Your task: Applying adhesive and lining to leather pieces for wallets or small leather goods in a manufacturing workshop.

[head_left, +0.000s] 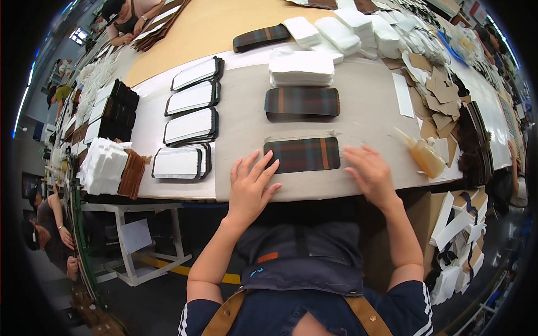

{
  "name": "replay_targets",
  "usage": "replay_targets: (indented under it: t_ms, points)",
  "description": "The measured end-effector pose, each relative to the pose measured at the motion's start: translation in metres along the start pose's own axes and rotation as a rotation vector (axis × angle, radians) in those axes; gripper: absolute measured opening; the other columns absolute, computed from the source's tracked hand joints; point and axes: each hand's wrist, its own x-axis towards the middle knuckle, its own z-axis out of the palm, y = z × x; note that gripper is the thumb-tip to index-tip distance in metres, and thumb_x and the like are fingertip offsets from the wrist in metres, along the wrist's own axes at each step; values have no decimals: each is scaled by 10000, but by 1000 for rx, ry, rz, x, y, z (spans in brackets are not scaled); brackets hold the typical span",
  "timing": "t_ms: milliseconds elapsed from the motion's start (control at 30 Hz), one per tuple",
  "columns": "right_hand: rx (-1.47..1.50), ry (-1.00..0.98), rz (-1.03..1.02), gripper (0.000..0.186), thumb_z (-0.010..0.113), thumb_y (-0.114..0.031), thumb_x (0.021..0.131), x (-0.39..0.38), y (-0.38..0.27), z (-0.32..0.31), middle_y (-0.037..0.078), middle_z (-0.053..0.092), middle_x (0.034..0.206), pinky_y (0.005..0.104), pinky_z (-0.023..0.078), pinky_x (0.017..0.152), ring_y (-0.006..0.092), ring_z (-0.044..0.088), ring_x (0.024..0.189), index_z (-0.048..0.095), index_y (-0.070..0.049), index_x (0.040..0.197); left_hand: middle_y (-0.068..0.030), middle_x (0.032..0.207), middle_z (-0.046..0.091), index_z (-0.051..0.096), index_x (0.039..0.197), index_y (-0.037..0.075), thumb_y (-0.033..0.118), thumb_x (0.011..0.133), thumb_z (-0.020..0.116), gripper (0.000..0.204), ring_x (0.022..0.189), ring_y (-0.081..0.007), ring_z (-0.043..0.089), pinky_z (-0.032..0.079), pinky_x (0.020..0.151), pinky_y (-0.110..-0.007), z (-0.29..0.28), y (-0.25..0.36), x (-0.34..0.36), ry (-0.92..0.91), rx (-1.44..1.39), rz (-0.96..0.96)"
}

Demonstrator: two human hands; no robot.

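A dark plaid fabric panel with rounded corners lies flat in front of me near the table's edge. My left hand is open, its fingertips at the panel's left end. My right hand is open too, fingers apart and slightly blurred, just beyond the right end and holding nothing. Behind the panel sits a stack of similar plaid panels. A pile of white rounded pads stands beyond that. To the right, a squeeze bottle of amber liquid leans with its nozzle toward the far left.
Stacks of white panels with black edges line the left. White and brown piles stand farther left. Cardboard scraps heap at the right; a carton of offcuts is below. A co-worker works at the far left.
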Motion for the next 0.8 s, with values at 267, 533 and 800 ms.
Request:
replay_targets:
  t_ms: [267, 533, 800]
  points:
    - [-629, 613, 586, 422, 649, -222, 1045, -101, 56, -94, 165, 645, 1404, 432, 411, 1139, 331, 588, 1315, 617, -15, 1411, -145, 1483, 558, 657, 1334, 60, 272, 913, 765, 483, 1425, -361, 465, 301, 1203, -519, 3, 12, 28, 67, -86, 59]
    - [198, 497, 1013, 605, 709, -289, 1022, -152, 89, -93, 68, 648, 1238, 289, 447, 1009, 152, 589, 1166, 498, 42, 1482, -115, 1387, 607, 659, 1287, 24, 120, 917, 711, 386, 1255, -336, 552, 460, 1067, -453, 51, 59, 74, 38, -273, 239]
    - [941, 1151, 574, 495, 710, -307, 1018, -118, 63, -85, 95, 641, 1375, 396, 444, 1150, 221, 604, 1274, 561, -47, 1412, -104, 1432, 598, 671, 1267, 35, -7, 840, 643, 430, 1249, -322, 536, 469, 1029, -438, 56, 68, 80, 0, -28, 306]
